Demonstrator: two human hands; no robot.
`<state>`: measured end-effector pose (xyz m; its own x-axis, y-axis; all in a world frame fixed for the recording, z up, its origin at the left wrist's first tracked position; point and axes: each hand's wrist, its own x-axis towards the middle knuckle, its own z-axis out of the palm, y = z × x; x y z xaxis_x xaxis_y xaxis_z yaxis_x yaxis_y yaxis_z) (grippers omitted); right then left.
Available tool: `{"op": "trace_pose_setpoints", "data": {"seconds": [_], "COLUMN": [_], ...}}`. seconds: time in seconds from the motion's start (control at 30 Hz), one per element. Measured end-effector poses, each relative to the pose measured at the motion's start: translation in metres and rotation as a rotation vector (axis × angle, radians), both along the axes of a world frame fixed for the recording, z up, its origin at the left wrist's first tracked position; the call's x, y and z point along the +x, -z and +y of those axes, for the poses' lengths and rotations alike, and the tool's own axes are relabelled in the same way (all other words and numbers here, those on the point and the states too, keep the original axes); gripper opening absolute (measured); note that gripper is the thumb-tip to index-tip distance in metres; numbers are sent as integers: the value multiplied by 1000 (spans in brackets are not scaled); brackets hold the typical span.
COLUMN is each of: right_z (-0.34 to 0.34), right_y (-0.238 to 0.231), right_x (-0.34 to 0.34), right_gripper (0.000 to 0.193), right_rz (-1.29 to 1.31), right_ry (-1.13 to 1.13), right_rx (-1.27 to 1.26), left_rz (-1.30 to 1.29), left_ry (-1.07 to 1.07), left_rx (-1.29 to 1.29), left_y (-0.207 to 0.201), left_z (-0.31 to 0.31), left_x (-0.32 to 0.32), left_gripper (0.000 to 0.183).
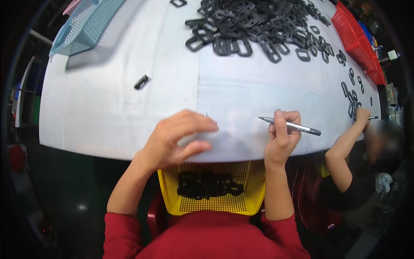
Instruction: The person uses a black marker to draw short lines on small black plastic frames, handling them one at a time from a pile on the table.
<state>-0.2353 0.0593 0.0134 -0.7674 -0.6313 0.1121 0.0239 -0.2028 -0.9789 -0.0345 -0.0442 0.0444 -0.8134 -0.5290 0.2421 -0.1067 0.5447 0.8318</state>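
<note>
My right hand (282, 138) grips a silver marker pen (307, 128), its dark uncapped tip pointing left over the white table (108, 125). Across from it, my left hand (179, 134) hovers near the table's front edge, thumb and fingers apart with nothing between them. Below both hands a yellow plastic basket (172, 200) rests at my lap, holding a heap of black plastic pieces (209, 185). One small black piece (141, 82) lies alone on the table, beyond my left hand.
A large pile of black oblong plastic rings (246, 23) covers the far middle. Blue basket (82, 39) stands far left, red basket (355, 43) far right. At right, a co-worker's hand (363, 114) is beside more black rings (351, 101).
</note>
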Motion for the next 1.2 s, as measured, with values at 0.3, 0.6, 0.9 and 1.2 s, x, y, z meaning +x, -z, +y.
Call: {"op": "trace_pose_setpoints", "data": {"seconds": [0.3,0.6,0.9,1.2], "right_z": [2,-2,-7,-3], "right_y": [11,10,-10,-6], "right_x": [-5,-6,26,44], "right_gripper": [23,12,20,22], "right_rz": [-72,-143,261,1253], "right_ry": [-25,-27,-111,-35], "right_rx": [-16,-140,-93,-99], "left_rz": [-91,-99,410,651], "left_ry": [-291,-386,-295,-394], "left_rx": [-570,-457,825,1210], "left_y": [1,2,8,31], "left_z": [-121,-111,13,47], "left_x": [-128,-134,-66,-40], "left_gripper": [22,14,18,40]}}
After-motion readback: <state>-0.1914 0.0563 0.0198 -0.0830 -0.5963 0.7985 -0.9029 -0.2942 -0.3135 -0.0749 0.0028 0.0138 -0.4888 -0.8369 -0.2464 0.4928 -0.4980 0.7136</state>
